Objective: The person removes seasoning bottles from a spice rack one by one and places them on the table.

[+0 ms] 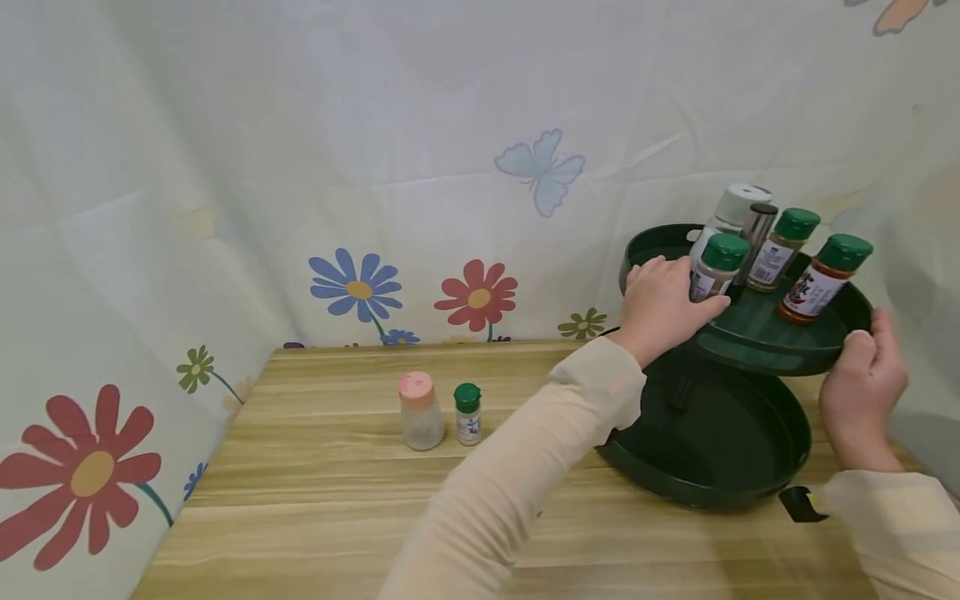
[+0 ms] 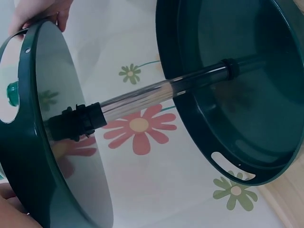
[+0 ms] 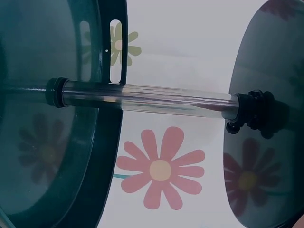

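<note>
A dark green two-tier spice rack stands at the right in the head view. Its upper tray [image 1: 772, 354] is tilted and bears several spice jars. My left hand [image 1: 663, 304] grips this tray's near left rim, the thumb close to a green-capped jar [image 1: 723, 254]. On the far side of the tray, my right hand [image 1: 862, 383] holds the right rim. Below lies the lower tray [image 1: 705, 492], joined by a clear post [image 2: 147, 97] seen in the left wrist view. The post meets a black collar [image 3: 254, 111] under the upper tray in the right wrist view.
A pink-capped shaker [image 1: 422, 417] and a small green-capped jar [image 1: 468, 417] stand on the wooden table [image 1: 315, 483]. By the lower tray's right side is a small black-and-yellow object [image 1: 802, 504]. A flowered curtain [image 1: 420, 167] hangs behind the table.
</note>
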`<action>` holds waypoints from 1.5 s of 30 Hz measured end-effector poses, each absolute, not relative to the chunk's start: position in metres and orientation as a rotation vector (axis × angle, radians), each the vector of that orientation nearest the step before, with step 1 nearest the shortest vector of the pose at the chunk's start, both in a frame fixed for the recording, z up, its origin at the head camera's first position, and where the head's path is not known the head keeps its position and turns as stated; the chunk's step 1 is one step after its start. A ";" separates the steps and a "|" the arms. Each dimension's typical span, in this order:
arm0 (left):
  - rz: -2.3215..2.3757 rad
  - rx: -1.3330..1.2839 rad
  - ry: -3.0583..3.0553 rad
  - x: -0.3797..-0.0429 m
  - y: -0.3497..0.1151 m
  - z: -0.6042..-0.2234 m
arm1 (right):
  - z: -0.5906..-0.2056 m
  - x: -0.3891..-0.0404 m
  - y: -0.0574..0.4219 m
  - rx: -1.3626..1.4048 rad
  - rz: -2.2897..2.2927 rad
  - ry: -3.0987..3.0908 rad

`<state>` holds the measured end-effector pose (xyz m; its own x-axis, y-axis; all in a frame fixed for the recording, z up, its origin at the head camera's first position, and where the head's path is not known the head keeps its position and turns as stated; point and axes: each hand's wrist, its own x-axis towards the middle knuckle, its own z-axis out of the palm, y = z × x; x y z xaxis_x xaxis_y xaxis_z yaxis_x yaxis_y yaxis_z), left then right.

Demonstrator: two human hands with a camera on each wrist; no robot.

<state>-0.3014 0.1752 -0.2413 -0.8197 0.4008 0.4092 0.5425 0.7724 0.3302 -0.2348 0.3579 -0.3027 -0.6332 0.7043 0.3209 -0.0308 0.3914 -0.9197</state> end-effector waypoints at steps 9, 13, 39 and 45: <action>-0.678 -0.659 -2.701 -0.302 0.184 -0.242 | -0.304 -0.237 0.356 -0.574 1.283 -1.900; -0.676 -0.626 -2.732 -0.301 0.187 -0.242 | -0.305 -0.238 0.357 -0.572 1.278 -1.890; -0.802 -0.531 -2.722 -0.299 0.186 -0.237 | -0.306 -0.238 0.355 -0.578 1.229 -1.926; -0.968 -0.533 -2.709 -0.299 0.183 -0.235 | -0.306 -0.237 0.356 -0.564 1.250 -1.922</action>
